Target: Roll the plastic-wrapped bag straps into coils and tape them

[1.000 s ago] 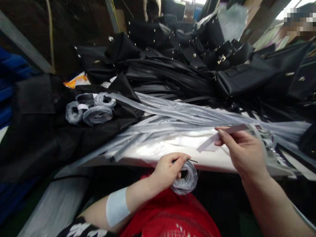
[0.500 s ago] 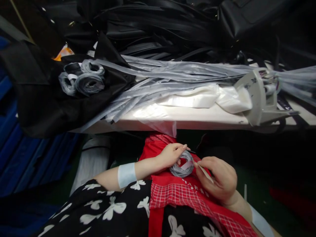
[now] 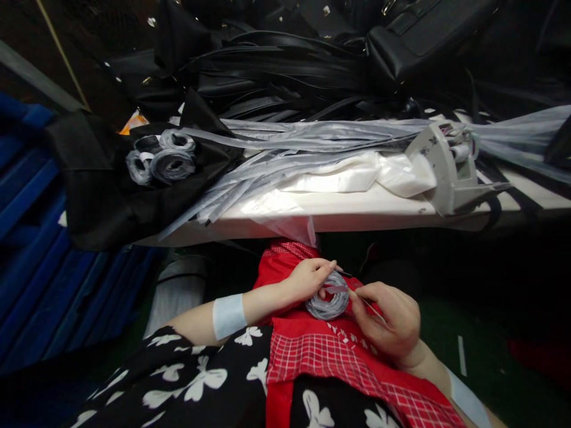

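Note:
Over my lap, my left hand [image 3: 310, 279] is closed on the upper left of a coil of grey, plastic-wrapped strap [image 3: 328, 308], its fingertips at the rim and inside the hole. My right hand [image 3: 389, 321] is at the coil's right edge, thumb and forefinger pinching a thin pale strip [image 3: 373, 310]. This strip looks like tape or paper and seems to run across the coil's hole. A small dark end sticks out near my left fingertips; I cannot tell what it belongs to. The red apron [image 3: 285, 264] lies under the coil.
A white table [image 3: 348, 217] bears long plastic-wrapped straps [image 3: 276, 134], a white plastic bag [image 3: 339, 178] and a grey tape dispenser [image 3: 446, 172]. Several finished coils [image 3: 173, 164] rest on black fabric [image 3: 102, 190] at left. Black bags [image 3: 419, 41] are piled behind. Blue slats [image 3: 31, 238] stand left.
My right hand has shifted slightly left and turned, so the pale strip shows nearly edge-on. The left hand keeps its hold on the coil. The camera view has moved a little.

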The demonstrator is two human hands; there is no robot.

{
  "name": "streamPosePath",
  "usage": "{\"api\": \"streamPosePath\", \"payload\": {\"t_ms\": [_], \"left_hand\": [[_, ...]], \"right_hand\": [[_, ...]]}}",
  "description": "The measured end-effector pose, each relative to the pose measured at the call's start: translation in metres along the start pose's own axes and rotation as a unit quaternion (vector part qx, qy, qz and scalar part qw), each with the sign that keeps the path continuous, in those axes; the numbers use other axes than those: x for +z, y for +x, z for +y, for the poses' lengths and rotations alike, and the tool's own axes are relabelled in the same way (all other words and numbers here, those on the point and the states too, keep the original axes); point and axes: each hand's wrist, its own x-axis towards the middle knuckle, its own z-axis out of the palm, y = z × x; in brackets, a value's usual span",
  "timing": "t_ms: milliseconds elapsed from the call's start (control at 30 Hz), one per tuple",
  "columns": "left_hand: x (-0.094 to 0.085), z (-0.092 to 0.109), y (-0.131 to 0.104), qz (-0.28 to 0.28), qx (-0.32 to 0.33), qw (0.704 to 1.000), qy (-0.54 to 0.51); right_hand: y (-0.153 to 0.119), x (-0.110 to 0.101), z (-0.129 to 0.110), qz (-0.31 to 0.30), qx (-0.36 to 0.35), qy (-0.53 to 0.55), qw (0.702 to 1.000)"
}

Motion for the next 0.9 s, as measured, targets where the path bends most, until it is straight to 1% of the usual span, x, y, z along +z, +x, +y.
{"api": "streamPosePath", "payload": {"t_ms": [67,200,300,400,533,600,667,767,833,900], "left_hand": [[0.001,-0.001,0.000,0.003,0.005,1.000,0.001],[0.001,-0.003,-0.001,0.018,0.006,1.000,-0.007],[0.000,-0.003,-0.003,0.039,0.015,0.999,-0.005],[0.001,-0.003,-0.006,0.039,0.024,0.999,0.001],[0.002,-0.004,-0.006,0.022,0.028,0.999,-0.016],[0.003,-0.005,-0.005,0.026,0.046,0.999,-0.008],[0.003,-0.006,-0.004,0.031,0.070,0.997,0.009],[0.001,-0.003,-0.004,0.015,0.095,0.995,0.040],[-0.001,0.003,-0.006,-0.006,0.112,0.991,0.075],[-0.003,0.009,-0.009,-0.028,0.147,0.982,0.118]], "right_hand": [[-0.002,0.005,-0.002,-0.021,-0.010,0.008,1.000],[-0.003,0.012,-0.008,-0.083,-0.028,-0.002,0.996],[-0.003,0.011,-0.014,-0.137,-0.034,0.040,0.989],[-0.002,0.011,-0.017,-0.166,-0.022,0.068,0.984],[-0.002,0.020,-0.013,-0.165,0.009,-0.023,0.986],[-0.002,0.026,-0.009,-0.166,0.025,-0.066,0.984],[-0.002,0.028,-0.005,-0.168,0.044,-0.079,0.982],[0.001,0.022,-0.002,-0.157,0.100,-0.017,0.982],[0.004,0.015,0.000,-0.134,0.156,0.043,0.978],[0.008,0.010,0.003,-0.108,0.203,0.081,0.970]]}}
